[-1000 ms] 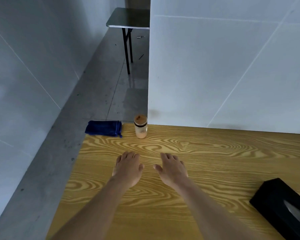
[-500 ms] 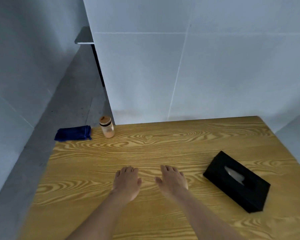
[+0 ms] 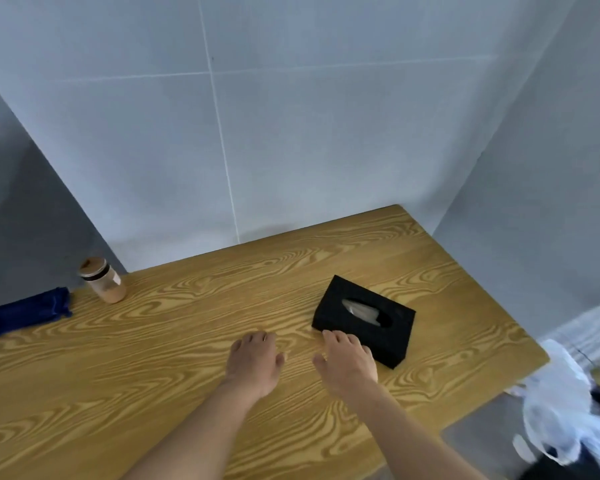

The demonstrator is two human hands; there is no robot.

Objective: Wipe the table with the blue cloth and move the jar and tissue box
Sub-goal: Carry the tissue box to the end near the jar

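Grey tiled walls are boxing in the wooden bench [image 3: 153, 375]. Both hands, left hand [image 3: 255, 363] and right hand [image 3: 349, 363], are hovering palm-down, fingers apart, gripping nothing. Right fingers [image 3: 340, 339] are nearing the tissue box [image 3: 364, 320], probably to shift it. Jar [image 3: 103, 280] and blue cloth [image 3: 23, 315] are sitting far left, cloth partly cropped.

Cut-off edges and hidden parts

The folded dark blue cloth [image 3: 23, 315] runs off the left edge; the wood-grain table [image 3: 153, 393] is cropped at left and bottom. The right hand [image 3: 349, 360] covers the near corner of the black rectangular tissue box [image 3: 368, 320]. The crumpled white plastic [image 3: 565, 407] at the right edge is blurred, possibly a bag.
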